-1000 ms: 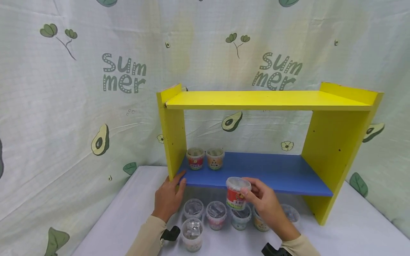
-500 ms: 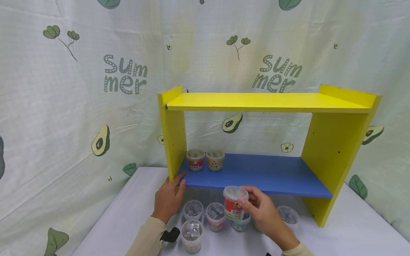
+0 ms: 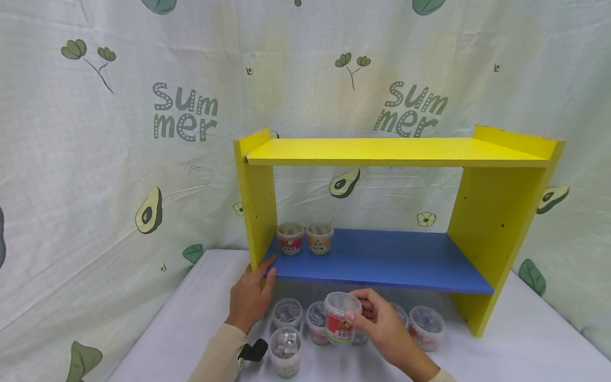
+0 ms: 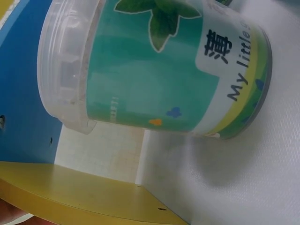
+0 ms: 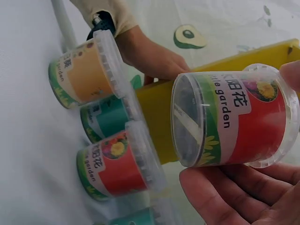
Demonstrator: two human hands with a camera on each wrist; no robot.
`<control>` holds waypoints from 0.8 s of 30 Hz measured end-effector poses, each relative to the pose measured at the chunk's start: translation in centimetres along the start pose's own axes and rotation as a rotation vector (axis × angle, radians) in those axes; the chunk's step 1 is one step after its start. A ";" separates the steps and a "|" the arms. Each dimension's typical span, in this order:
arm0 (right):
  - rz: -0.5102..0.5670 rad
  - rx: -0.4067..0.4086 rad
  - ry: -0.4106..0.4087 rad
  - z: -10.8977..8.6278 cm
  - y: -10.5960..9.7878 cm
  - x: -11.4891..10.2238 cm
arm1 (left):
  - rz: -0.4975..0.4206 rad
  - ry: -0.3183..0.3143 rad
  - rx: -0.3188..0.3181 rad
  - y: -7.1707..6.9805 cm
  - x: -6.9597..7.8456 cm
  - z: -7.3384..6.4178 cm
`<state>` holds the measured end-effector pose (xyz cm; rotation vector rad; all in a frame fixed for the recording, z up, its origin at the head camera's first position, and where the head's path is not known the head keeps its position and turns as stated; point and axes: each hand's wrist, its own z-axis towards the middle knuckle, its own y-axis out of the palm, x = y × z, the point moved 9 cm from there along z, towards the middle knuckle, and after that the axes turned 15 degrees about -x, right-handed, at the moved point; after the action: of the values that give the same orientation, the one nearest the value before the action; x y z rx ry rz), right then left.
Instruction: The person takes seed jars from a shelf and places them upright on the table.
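Observation:
My right hand [image 3: 389, 337] pinches a clear plastic tub with a red flower label [image 3: 338, 328], between thumb and fingers. The tub is upright, in front of the blue shelf board [image 3: 382, 260] and below its front edge. Seen in the right wrist view, the held tub [image 5: 239, 117] has a clear rim, with my fingers [image 5: 211, 192] along one side. At the shelf's lower left front corner, my left hand [image 3: 250, 297] grips the yellow side panel [image 3: 260, 212]. A green-labelled tub [image 4: 150, 70] fills much of the left wrist view, apart from that hand.
On the blue board's left end stand a red-labelled tub [image 3: 290, 241] and an orange-labelled tub [image 3: 319, 241]. Several tubs stand on the white table below, including a front-left tub [image 3: 285, 353] and a right-hand tub [image 3: 426, 328]. The yellow top board [image 3: 382, 151] spans above.
My right hand has moved down and to the left with the red-labelled tub, away from the blue board's front edge. My left hand has stayed at the shelf corner.

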<state>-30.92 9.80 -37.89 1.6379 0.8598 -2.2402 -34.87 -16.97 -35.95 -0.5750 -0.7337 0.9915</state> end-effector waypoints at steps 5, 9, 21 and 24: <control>-0.036 -0.042 -0.010 0.2 0.7 0.3 | -0.002 0.001 0.004 -0.1 0.0 0.1; -0.024 -0.095 -0.013 0.2 1.5 0.5 | -0.005 0.000 0.002 -0.1 -0.1 0.0; 0.112 -0.249 -0.004 -0.5 3.7 2.0 | 0.001 0.014 0.015 0.0 -0.2 -0.3; 0.133 -0.262 0.030 -0.6 3.9 2.6 | 0.000 0.012 0.008 0.0 -0.1 -0.2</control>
<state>-29.34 7.38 -41.65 1.5611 0.9741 -1.9275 -34.77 -17.07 -36.07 -0.5729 -0.7193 0.9896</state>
